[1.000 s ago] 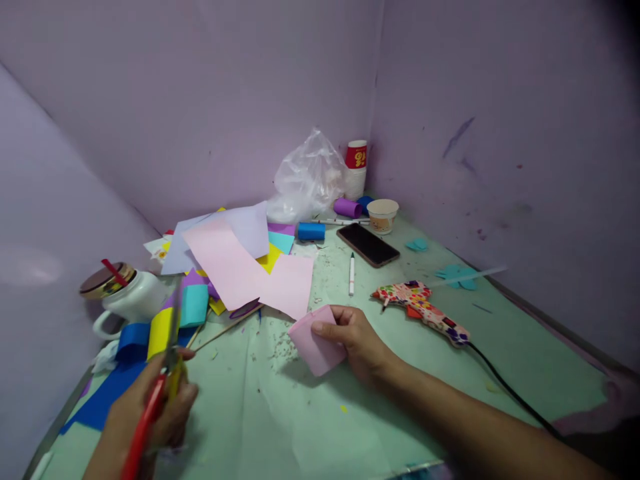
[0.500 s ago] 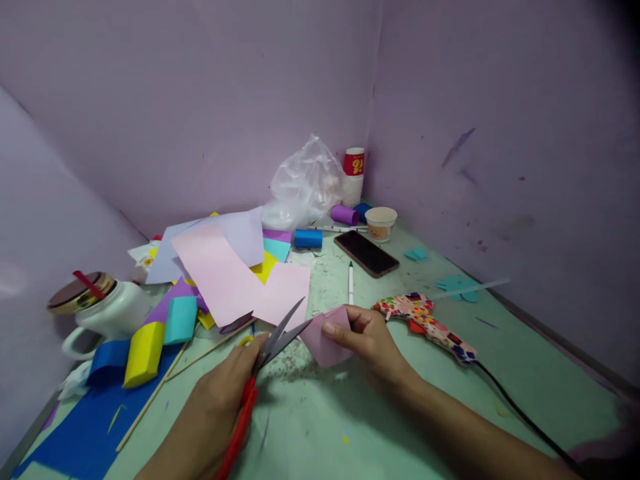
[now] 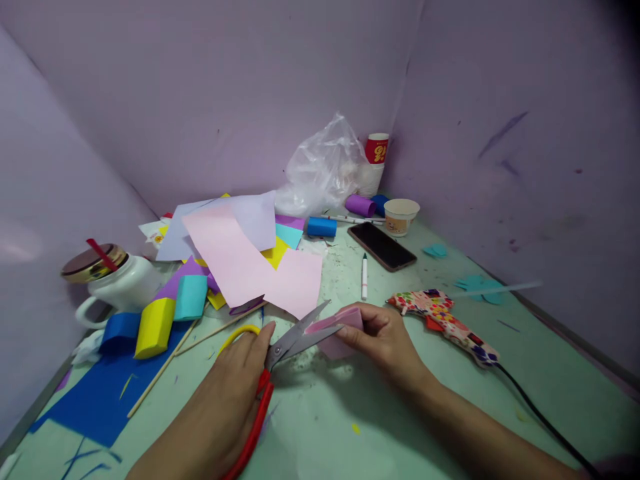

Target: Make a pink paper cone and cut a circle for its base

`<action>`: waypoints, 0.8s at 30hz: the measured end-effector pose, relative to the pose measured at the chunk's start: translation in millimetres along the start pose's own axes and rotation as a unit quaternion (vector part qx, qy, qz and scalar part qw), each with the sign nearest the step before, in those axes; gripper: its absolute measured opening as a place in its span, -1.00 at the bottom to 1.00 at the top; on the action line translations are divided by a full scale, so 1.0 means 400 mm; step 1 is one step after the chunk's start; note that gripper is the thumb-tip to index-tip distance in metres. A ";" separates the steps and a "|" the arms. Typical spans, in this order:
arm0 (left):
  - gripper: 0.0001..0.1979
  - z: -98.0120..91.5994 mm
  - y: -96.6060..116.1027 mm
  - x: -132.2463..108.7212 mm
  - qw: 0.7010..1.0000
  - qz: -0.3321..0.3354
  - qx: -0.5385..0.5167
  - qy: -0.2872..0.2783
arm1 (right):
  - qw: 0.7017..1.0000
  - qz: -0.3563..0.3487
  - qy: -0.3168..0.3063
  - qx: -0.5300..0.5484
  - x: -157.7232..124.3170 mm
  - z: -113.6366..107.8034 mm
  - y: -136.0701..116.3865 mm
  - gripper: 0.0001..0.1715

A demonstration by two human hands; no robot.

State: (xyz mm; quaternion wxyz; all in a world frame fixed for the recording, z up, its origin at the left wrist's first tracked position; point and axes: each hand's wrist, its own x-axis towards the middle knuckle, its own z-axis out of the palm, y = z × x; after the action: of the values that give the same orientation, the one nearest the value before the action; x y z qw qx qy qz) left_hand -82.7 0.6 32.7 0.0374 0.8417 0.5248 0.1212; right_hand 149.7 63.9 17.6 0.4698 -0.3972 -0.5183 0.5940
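My left hand [image 3: 233, 383] is closed around the handles of a pair of scissors [image 3: 295, 339], one loop yellow and the other red. The scissor blades are spread, with a small piece of pink paper [image 3: 340, 346] between them. My right hand [image 3: 387, 340] pinches that pink piece between thumb and fingers, close to the blade tips. Larger sheets of pink paper [image 3: 225, 260] lie behind the hands on the green table [image 3: 400, 427]. A marker [image 3: 365, 277] with a dark green tip rests just beyond my right hand.
On the right lies a floral glue gun [image 3: 445, 320] with a black cord. Behind it are a phone [image 3: 383, 246] and a paper bowl [image 3: 401, 217]. A white mug [image 3: 125, 287], rolled coloured pieces, wooden sticks and a blue sheet [image 3: 90, 400] occupy the left. A plastic bag [image 3: 323, 170] stands at the back.
The scissors have moved right and further over the pink piece, so the blades now straddle it. My right hand has tilted the piece. The whole view has shifted slightly.
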 end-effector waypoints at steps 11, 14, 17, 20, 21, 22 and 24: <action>-0.48 -0.004 0.006 0.011 0.998 -0.040 0.006 -0.040 | 1.000 0.018 -0.008 0.018 -0.004 -0.003 0.004 -0.72; -0.50 -0.008 0.004 0.011 0.999 -0.027 0.025 -0.032 | 1.000 0.017 -0.014 0.019 -0.003 -0.004 0.007 -0.68; -0.51 -0.009 0.003 0.010 0.999 -0.010 0.042 -0.023 | 0.999 0.012 -0.017 0.024 -0.002 -0.004 0.008 -0.68; -0.51 -0.007 -0.001 0.008 0.999 0.005 0.047 -0.013 | 0.999 0.021 -0.018 0.028 -0.001 -0.003 0.006 -0.66; -0.51 -0.006 -0.003 0.007 0.999 0.011 0.046 -0.010 | 0.999 0.026 -0.017 0.031 -0.001 -0.003 0.006 -0.66; -0.51 -0.005 -0.004 0.007 0.999 0.016 0.044 -0.008 | 0.999 0.031 -0.016 0.035 0.000 -0.003 0.005 -0.65; -0.50 -0.004 -0.008 0.006 0.999 0.021 0.040 -0.005 | 0.998 0.036 -0.012 0.043 0.001 -0.003 0.002 -0.64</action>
State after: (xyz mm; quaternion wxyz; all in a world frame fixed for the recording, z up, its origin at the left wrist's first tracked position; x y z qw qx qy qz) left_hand -84.8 3.9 34.2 0.0036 0.8541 0.5111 0.0961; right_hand 150.5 64.4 16.6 0.4583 -0.3875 -0.4834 0.6372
